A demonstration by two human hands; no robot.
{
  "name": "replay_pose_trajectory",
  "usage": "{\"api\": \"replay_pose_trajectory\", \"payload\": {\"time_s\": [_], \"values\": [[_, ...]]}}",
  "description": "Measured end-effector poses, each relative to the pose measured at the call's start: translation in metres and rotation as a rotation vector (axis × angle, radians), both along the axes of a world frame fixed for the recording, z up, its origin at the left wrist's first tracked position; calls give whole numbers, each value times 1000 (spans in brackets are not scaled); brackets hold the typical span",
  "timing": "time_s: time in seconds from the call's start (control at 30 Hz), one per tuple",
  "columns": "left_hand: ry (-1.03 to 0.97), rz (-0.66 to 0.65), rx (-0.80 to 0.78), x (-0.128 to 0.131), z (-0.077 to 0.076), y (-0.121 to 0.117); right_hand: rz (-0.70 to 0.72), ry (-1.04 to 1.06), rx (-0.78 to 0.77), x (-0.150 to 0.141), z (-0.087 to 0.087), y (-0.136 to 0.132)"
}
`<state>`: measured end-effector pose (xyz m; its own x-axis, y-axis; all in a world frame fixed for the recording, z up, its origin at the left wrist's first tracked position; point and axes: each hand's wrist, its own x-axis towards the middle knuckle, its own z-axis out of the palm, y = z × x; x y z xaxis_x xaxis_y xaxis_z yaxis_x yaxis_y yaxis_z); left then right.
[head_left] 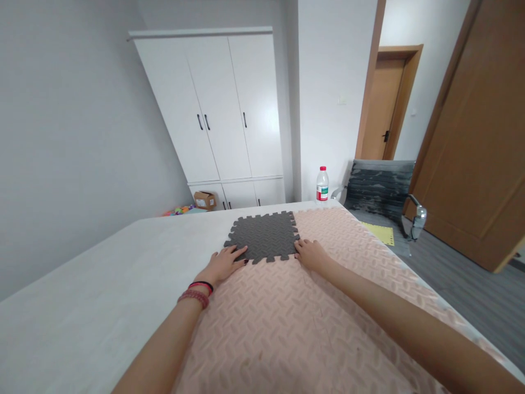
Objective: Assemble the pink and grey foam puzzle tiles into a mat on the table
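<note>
A dark grey foam puzzle mat tile [264, 234] lies on the white table [102, 284], joined along its near and right edges to pink foam mat tiles [287, 323]. My left hand [223, 264] lies flat with fingers spread on the grey tile's near left corner. It wears red and black bands at the wrist. My right hand [310, 253] rests flat at the grey tile's near right corner, on the seam with the pink tiles. Neither hand holds anything.
A plastic water bottle with a red cap [322, 184] stands at the table's far edge. A grey office chair [379, 194] with a yellow foam piece [379, 232] stands to the right. White cupboard [217, 109], cardboard box [205, 200] and wooden doors [471, 153] lie beyond.
</note>
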<state>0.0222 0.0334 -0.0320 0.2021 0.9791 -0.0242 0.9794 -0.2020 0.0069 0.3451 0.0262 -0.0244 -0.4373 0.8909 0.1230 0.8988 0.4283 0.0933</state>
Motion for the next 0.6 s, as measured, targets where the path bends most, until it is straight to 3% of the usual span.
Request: {"api": "replay_pose_trajectory", "payload": {"time_s": [0.27,0.6], "values": [[25,2,-22,8,14,-3,31,-8,-55,5,15,9],[113,213,-5,77,18,4,-165,-15,-100,-47,17,11]]}}
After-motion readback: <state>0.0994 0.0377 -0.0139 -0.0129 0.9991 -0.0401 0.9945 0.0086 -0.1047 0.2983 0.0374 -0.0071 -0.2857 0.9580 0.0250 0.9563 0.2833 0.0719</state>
